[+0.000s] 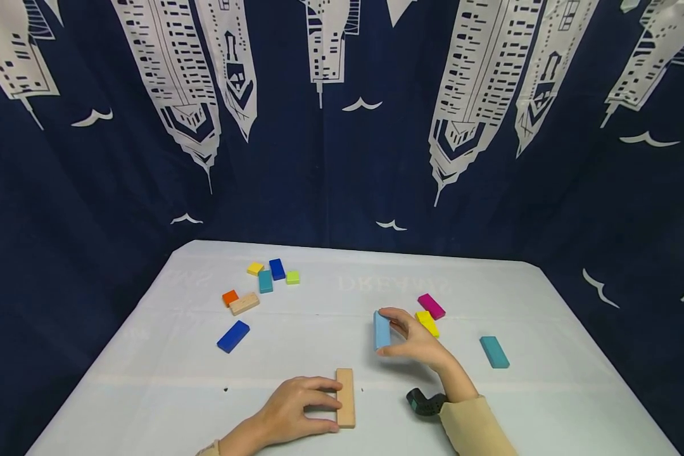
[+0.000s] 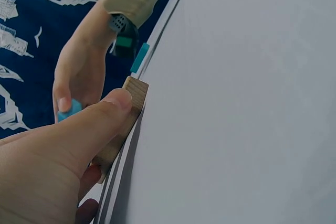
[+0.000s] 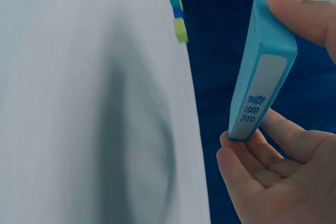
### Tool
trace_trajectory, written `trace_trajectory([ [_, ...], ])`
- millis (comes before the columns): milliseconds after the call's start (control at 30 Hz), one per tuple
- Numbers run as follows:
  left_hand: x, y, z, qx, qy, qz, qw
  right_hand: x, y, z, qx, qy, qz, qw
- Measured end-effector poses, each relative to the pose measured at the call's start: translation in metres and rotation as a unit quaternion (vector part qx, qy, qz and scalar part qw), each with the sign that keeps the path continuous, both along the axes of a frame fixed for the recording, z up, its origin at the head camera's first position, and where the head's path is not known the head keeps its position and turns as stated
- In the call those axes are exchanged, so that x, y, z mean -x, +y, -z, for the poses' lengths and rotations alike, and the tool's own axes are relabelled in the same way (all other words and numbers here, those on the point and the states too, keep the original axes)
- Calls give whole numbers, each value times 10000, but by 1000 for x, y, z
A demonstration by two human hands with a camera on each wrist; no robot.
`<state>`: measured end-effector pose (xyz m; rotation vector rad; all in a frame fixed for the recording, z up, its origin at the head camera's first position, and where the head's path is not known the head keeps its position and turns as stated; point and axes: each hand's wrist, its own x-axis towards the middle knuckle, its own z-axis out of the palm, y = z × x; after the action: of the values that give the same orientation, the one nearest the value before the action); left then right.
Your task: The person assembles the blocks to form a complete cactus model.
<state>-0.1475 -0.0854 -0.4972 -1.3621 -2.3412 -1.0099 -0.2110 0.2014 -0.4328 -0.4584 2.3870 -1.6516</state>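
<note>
Near the front of the table, my left hand [image 1: 299, 408] grips a plain wooden block [image 1: 346, 399] by its two ends. The left wrist view shows the thumb on one end of that wooden block [image 2: 137, 92], with fingertips partly hidden behind the other. To the right and farther back, my right hand [image 1: 416, 342] pinches a light blue block [image 1: 382, 330] between thumb and fingers. In the right wrist view this light blue block [image 3: 254, 72] is off the table, with a shadow beneath, and carries a white label with printed characters.
Yellow [image 1: 427, 323] and magenta [image 1: 431, 306] blocks lie behind my right hand; a teal block [image 1: 494, 352] is farther right. At the left lie a dark blue block [image 1: 233, 336], an orange block [image 1: 230, 297], another wooden block [image 1: 244, 304] and several coloured ones. A black device [image 1: 426, 402] sits at my right wrist.
</note>
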Motion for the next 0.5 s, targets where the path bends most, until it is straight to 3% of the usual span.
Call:
trace_trajectory([
  [167, -1, 1, 0, 22, -38, -8, 10000, 8, -19, 9, -137, -22, -36, 9999],
  [233, -1, 0, 0, -23, 30, 22, 10000, 14, -23, 20, -174, -20, 2, 9998],
  [500, 0, 0, 0, -26, -2, 29, 10000, 19, -40, 32, -316, 128, 20, 9994],
])
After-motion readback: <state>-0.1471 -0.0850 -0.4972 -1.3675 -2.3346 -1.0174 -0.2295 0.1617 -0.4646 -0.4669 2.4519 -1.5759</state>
